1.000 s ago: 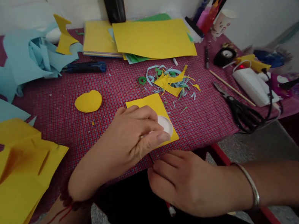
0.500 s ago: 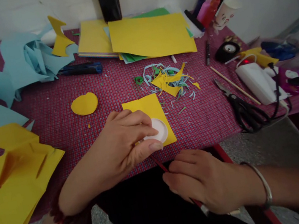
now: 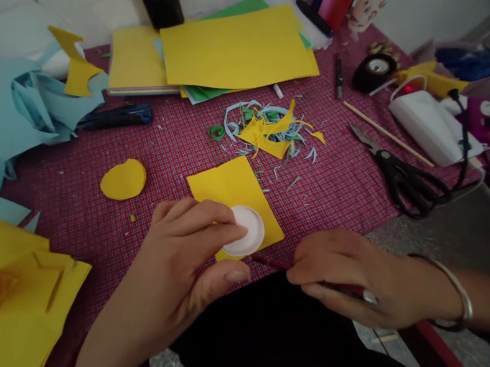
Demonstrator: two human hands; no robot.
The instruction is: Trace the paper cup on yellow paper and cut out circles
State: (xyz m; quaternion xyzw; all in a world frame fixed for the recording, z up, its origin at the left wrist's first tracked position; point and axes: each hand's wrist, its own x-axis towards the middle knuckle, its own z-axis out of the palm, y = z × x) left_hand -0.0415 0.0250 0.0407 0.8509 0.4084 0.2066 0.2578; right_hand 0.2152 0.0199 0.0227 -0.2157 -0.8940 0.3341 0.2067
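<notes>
A round white plastic lid (image 3: 252, 233) lies flat on a small yellow paper piece (image 3: 230, 181) near the table's front edge. My left hand (image 3: 192, 237) is over it, fingertips pressing on the lid and thumb by its near side. In my right hand (image 3: 347, 279) is a slim dark red pencil (image 3: 271, 263) with a pale end, its tip just below the lid's near rim. Whether the tip touches the paper I cannot tell. A rounded yellow cut-out (image 3: 124, 180) lies farther left.
Paper scraps (image 3: 271, 128) lie beyond the yellow piece. Black-handled scissors (image 3: 407, 177), a wooden stick (image 3: 388, 133) and a white glue gun (image 3: 429, 129) are on the right. Folded yellow paper (image 3: 17, 318) and blue paper (image 3: 0, 113) fill the left. Yellow sheets (image 3: 241, 51) lie at the back.
The lid shows more, as my left thumb has drawn back from it. My right hand has tilted the pencil flatter, and its tip is now visible. The whole view has shifted slightly.
</notes>
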